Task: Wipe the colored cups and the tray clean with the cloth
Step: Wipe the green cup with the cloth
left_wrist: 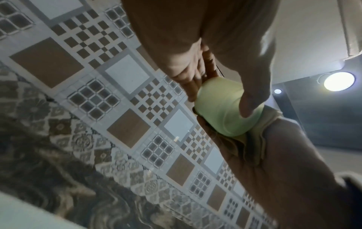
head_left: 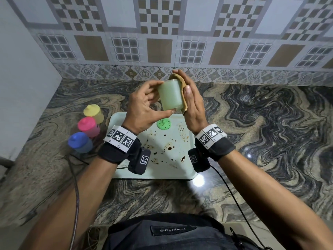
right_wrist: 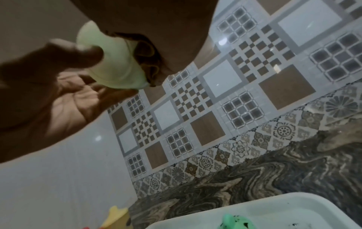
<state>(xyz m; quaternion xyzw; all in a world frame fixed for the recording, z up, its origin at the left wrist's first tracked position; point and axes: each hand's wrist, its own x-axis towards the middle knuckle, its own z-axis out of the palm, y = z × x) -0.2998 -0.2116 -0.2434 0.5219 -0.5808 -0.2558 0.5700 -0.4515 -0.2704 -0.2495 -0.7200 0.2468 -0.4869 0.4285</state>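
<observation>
Both hands raised: left hand [head_left: 144, 105] grips green cup [head_left: 170, 95], right hand [head_left: 191, 103] flat

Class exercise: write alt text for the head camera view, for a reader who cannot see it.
Over a stained tray, the left hand holds a pale green cup while the right hand presses a cloth against it. Yellow, pink and blue lidded cups stand left.

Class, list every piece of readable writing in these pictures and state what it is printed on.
"TOUGH SLNS", seen upside down: label on the dark garment at the person's waist; last word uncertain.
Wristband markers: square code patterns; the tiny characters beside them are too small to read.
Cups, tray, tiles: no writing visible.
</observation>
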